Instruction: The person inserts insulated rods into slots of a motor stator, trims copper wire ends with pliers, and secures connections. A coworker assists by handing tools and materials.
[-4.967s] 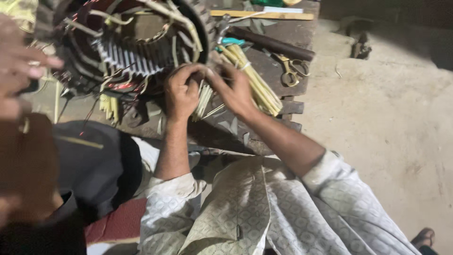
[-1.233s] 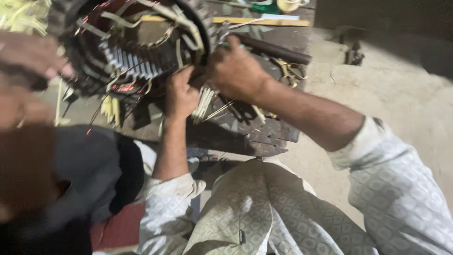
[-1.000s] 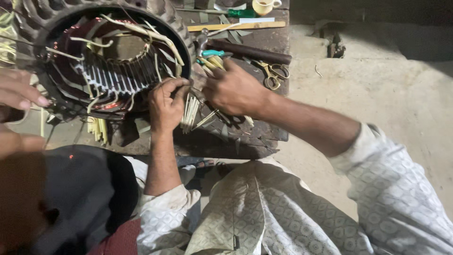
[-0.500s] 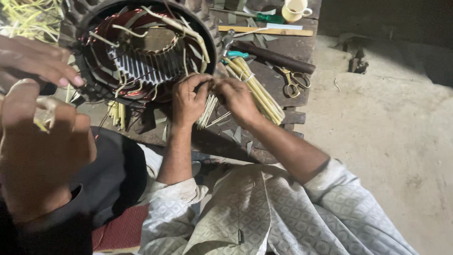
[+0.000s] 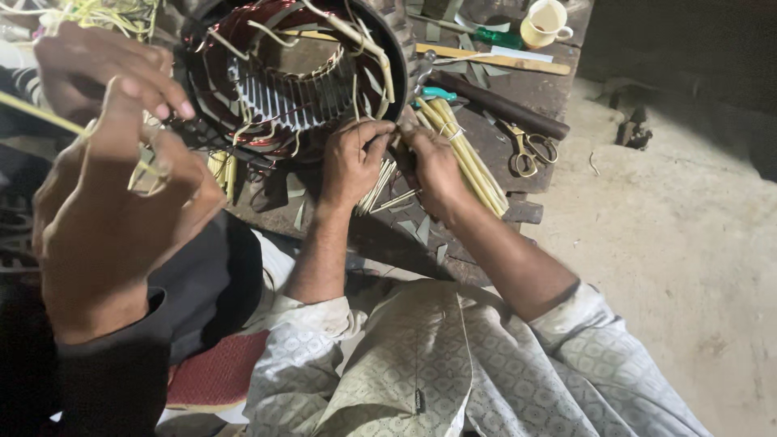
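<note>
Dim workshop, cluttered desk (image 5: pixel 558 89) beside a bare floor.
Left hand (image 5: pixel 350 162) and right hand (image 5: pixel 435 166) pinch together on a yellow sleeve at the motor stator's (image 5: pixel 291 77) rim, steadying it; a co-worker's hands (image 5: pixel 105 202) hold wire nearby.

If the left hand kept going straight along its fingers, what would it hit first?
Probably the dark rim of the motor stator: the left hand points up at it, fingertips nearly there, though depth is unclear.
</note>
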The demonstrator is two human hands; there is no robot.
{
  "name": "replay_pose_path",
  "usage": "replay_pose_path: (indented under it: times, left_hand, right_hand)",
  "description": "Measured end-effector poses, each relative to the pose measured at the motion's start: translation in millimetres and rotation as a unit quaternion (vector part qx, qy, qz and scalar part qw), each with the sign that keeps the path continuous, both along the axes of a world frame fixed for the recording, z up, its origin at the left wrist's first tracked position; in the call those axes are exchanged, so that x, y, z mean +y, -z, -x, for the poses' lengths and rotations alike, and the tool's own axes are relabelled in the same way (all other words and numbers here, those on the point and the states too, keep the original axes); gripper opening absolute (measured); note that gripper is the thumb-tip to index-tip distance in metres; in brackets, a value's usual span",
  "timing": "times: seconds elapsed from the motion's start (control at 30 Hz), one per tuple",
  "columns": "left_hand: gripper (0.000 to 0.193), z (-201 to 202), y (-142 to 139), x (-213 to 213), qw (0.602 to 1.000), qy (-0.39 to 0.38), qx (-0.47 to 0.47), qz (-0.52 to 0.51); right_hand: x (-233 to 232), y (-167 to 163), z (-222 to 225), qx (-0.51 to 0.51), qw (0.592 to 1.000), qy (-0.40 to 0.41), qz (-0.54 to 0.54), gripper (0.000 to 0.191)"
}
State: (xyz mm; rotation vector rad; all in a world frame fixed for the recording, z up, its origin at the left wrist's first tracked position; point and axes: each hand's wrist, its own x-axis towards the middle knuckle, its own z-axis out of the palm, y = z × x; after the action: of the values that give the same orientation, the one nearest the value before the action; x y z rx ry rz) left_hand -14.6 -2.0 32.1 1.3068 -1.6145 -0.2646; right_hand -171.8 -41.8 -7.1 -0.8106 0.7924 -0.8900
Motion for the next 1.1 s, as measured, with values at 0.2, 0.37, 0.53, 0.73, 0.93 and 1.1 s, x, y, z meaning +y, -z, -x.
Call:
replay_pose_path:
  times: [0.2,0.37,0.53,0.73,0.93,1.1]
  left_hand:
    - [0.009,-3.2,7.0,-2.2,1.0,0.008,0.015,0.008]
    - [0.011,-1.9,18.8,-4.6,1.0,-0.007,-0.008,0.013]
    - [0.009,-0.2,27.4,-4.7,0.997,-0.039,-0.059,-0.007]
    - [0.036,-0.3,30.9,-3.8,0.993,-0.073,-0.095,-0.004]
    - [0.005,3.6,26.4,-5.5,0.996,-0.055,-0.069,0.004]
    - [0.005,1.3,26.8,-8.7,0.997,-0.05,-0.057,0.016]
  right_hand:
    - [14.5,5.8,89.8,0.075,0.994,0.065,0.037,0.02]
    - [24.1,-23.2,116.0,0.262,0.914,0.0,0.309,0.015]
    - [24.8,-62.4,70.3,0.379,0.76,-0.013,0.528,0.024]
    - [-7.3,-52.3,18.5,0.494,0.679,-0.013,0.543,0.013]
    - [-6.3,-28.5,54.2,0.611,0.579,-0.06,0.536,0.013]
    - [11.5,-43.5,92.1,0.506,0.755,-0.006,0.416,0.022]
